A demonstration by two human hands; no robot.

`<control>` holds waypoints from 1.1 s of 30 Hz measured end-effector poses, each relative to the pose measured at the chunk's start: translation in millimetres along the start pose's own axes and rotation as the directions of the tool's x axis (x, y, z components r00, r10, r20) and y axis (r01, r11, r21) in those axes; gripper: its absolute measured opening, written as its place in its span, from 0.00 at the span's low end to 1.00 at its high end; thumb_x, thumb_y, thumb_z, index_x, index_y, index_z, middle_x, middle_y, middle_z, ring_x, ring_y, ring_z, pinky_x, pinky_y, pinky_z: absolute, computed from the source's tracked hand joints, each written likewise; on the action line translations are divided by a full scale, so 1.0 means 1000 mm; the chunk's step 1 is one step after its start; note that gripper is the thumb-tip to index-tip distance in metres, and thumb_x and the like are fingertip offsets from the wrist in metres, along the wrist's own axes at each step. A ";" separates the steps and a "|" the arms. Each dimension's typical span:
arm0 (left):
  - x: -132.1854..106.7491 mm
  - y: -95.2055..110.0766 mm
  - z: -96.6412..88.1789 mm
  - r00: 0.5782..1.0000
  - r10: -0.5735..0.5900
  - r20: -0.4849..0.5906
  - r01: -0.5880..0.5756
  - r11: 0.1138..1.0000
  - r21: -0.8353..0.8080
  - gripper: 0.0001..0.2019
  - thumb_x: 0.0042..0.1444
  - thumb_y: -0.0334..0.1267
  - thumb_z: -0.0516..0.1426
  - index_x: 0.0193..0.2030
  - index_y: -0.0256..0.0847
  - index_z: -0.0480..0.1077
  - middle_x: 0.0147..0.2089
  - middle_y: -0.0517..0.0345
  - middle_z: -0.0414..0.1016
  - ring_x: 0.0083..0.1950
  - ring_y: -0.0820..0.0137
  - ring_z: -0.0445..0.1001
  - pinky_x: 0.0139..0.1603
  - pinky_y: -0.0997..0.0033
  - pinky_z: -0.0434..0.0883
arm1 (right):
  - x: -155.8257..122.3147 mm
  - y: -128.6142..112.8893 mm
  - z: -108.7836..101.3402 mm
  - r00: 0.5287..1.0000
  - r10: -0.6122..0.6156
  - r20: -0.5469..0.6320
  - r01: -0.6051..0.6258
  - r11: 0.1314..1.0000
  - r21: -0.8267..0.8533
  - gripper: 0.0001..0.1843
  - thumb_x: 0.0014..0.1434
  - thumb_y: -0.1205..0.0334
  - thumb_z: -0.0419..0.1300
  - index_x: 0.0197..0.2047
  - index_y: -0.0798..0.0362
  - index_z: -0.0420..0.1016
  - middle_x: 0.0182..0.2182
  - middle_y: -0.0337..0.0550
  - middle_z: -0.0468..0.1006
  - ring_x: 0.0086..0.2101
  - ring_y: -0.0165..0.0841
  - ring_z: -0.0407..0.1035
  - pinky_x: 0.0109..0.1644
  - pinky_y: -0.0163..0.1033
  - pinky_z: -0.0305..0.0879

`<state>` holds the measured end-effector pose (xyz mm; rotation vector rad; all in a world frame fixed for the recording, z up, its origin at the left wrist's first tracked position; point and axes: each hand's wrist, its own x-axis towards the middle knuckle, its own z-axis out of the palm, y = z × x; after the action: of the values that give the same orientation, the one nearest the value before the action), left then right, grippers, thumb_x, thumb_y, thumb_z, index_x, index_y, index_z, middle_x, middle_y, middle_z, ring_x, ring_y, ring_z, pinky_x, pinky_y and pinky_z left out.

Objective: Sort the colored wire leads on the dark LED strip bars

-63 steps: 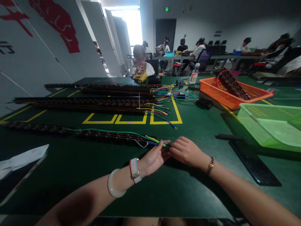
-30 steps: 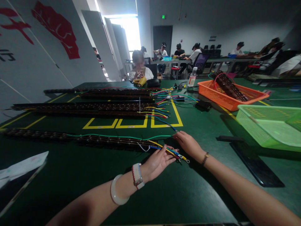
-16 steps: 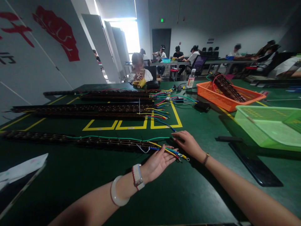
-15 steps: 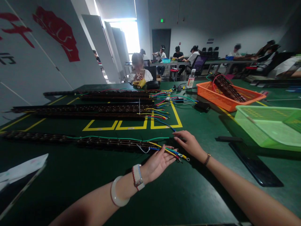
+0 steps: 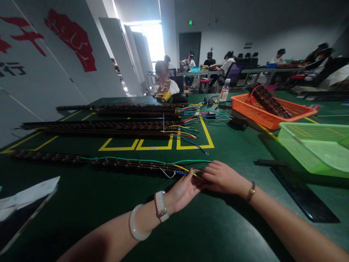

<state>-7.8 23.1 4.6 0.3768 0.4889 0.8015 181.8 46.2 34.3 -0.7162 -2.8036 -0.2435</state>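
Observation:
A long dark strip [image 5: 131, 166] lies across the green table [image 5: 109, 203] in front of me, with coloured wires coming out of its right end. My left hand [image 5: 183, 189] rests palm-up under the yellow and blue wires [image 5: 188, 171], fingers closed lightly around them. My right hand [image 5: 225, 177] is curled over the wire ends beside it, fingertips meeting the left hand's. A green wire [image 5: 169, 161] runs along the strip to just above my right hand.
Two more long dark strips [image 5: 109, 125] with coloured wires lie farther back over yellow floor-tape marks. An orange basket [image 5: 269, 116] and a green basket [image 5: 313, 145] stand at right. A black flat bar [image 5: 300, 196] lies near right. Papers [image 5: 24, 196] sit at left. Several people sit behind.
My right hand left the green wire and came back onto the yellow and blue wire ends, covering them. My left hand closed slightly around the bundle.

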 end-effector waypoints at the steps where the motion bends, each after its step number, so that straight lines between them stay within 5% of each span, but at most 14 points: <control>1: 0.000 0.000 0.000 1.000 -0.001 -0.006 0.001 1.000 0.002 0.13 0.61 0.42 0.51 0.45 0.36 0.68 0.47 0.47 0.73 0.53 0.65 0.69 0.58 0.60 0.61 | 0.001 -0.001 0.000 1.000 0.009 0.018 -0.009 1.000 0.000 0.10 0.60 0.55 0.54 0.35 0.53 0.68 0.30 0.42 0.72 0.30 0.31 0.62 0.37 0.38 0.54; 12: -0.004 0.002 0.008 1.000 0.025 -0.006 -0.025 0.998 0.053 0.17 0.61 0.45 0.49 0.47 0.34 0.68 0.50 0.44 0.72 0.54 0.63 0.69 0.60 0.58 0.59 | -0.006 -0.001 0.008 0.981 0.158 -0.112 -0.155 0.987 0.034 0.09 0.62 0.64 0.50 0.33 0.55 0.70 0.25 0.41 0.72 0.26 0.29 0.63 0.31 0.35 0.54; 17: -0.001 0.000 0.003 1.000 0.017 -0.010 -0.016 0.995 0.100 0.17 0.62 0.45 0.47 0.46 0.33 0.67 0.46 0.42 0.73 0.51 0.62 0.71 0.59 0.55 0.59 | -0.007 0.007 0.007 0.931 0.341 -0.130 -0.336 0.940 0.059 0.11 0.65 0.61 0.49 0.38 0.55 0.71 0.29 0.44 0.74 0.30 0.31 0.68 0.33 0.34 0.59; 23: 0.001 -0.001 -0.001 0.999 0.026 -0.027 -0.023 0.994 0.104 0.15 0.62 0.43 0.48 0.43 0.33 0.67 0.45 0.42 0.73 0.49 0.62 0.72 0.57 0.55 0.62 | -0.006 0.013 0.020 0.834 0.551 -0.030 -0.534 0.820 0.207 0.10 0.64 0.58 0.51 0.37 0.53 0.70 0.32 0.44 0.76 0.31 0.32 0.70 0.35 0.34 0.63; 33: 0.000 0.001 0.003 0.999 -0.001 -0.034 0.005 0.993 0.115 0.16 0.62 0.44 0.47 0.43 0.32 0.68 0.44 0.43 0.74 0.49 0.62 0.72 0.58 0.55 0.61 | 0.000 0.013 0.017 0.730 0.666 0.150 -0.631 0.573 0.523 0.12 0.60 0.55 0.53 0.31 0.54 0.71 0.23 0.40 0.75 0.24 0.29 0.68 0.28 0.32 0.58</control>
<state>-7.1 23.1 7.5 0.4701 0.5686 0.7796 185.3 60.9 19.5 -1.4587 -2.1397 0.6366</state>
